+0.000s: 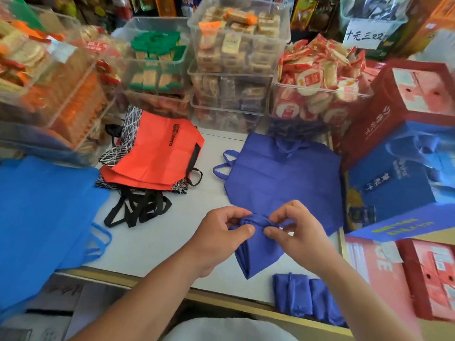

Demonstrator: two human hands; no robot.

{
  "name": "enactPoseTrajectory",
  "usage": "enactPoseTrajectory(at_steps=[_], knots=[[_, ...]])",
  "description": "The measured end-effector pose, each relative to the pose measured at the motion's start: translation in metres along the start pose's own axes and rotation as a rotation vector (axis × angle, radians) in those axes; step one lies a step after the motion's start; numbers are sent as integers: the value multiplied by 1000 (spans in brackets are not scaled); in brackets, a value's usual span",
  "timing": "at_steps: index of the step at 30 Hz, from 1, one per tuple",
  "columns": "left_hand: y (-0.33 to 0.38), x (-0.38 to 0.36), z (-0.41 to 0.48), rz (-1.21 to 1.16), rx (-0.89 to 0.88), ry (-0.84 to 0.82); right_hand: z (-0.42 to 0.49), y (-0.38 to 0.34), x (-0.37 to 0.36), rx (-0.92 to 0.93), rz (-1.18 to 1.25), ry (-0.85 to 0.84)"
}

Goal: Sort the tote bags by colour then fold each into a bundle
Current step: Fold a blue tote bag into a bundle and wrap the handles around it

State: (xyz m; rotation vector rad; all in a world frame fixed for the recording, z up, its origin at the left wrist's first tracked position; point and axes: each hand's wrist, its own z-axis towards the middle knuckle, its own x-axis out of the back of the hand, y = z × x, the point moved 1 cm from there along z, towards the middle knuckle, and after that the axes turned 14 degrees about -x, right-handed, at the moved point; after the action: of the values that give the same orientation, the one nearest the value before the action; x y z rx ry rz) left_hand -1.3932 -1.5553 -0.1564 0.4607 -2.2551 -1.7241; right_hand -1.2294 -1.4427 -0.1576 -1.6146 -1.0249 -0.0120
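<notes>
Head view. We log the violet-blue non-woven tote bag [258, 252] as sitting directly between the two hands, over the near half of the white worktop [160, 242]. The left hand [221, 232] pinches its gathered upper end from the left, thumb underneath and fingers curled over the top. The right hand [295, 227] pinches the same gathered part from the right, thumb tip pressed to the cloth and fingers bent above. The two thumbs sit near each other with cloth between them.

We record the bag as bunched into a tight twist at the grip. Below it the cloth forms a narrow folded wedge that tapers to a point toward the near edge of the worktop. We cannot tell whether that point touches the worktop.

Just behind the hands lies a flat stack of violet-blue tote bags [283, 173], handles to the left. At the near right edge lie folded violet-blue bundles [302, 296], side by side. Left of centre lie orange-red tote bags with black handles [157, 153]. The bright blue tote bags [41, 205] cover the far left.
</notes>
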Motion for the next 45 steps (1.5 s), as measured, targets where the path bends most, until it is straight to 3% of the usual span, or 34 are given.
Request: enactPoseTrajectory(at_steps=[3, 5, 14, 19, 23, 26, 30, 36, 41, 45], knots=[[6, -23, 6, -18, -7, -2, 5, 16, 24, 288, -110, 46], [8, -39, 8, -41, -7, 7, 5, 22, 33, 377, -180, 128], [-1, -85, -2, 16, -52, 87, -1, 64, 48, 447, -284, 197], [-2, -93, -3, 95, -37, 223, -13, 61, 60, 536, -258, 11], [-4, -101, -6, -145, 84, 314, -25, 57, 62, 494, -364, -93], [1, -112, -10, -314, 130, 323, -25, 54, 58, 480, -324, -3], [18, -105, -16, -451, 66, 118, -22, 41, 74, 609, -127, 100], [34, -90, -23, -455, 23, -50, -24, 34, 79, 541, -58, -19], [28, -86, -26, -364, 84, -112, -33, 32, 83, 249, 83, -200], [22, -89, -25, -344, 103, -96, -38, 31, 82, 261, 103, -229]])
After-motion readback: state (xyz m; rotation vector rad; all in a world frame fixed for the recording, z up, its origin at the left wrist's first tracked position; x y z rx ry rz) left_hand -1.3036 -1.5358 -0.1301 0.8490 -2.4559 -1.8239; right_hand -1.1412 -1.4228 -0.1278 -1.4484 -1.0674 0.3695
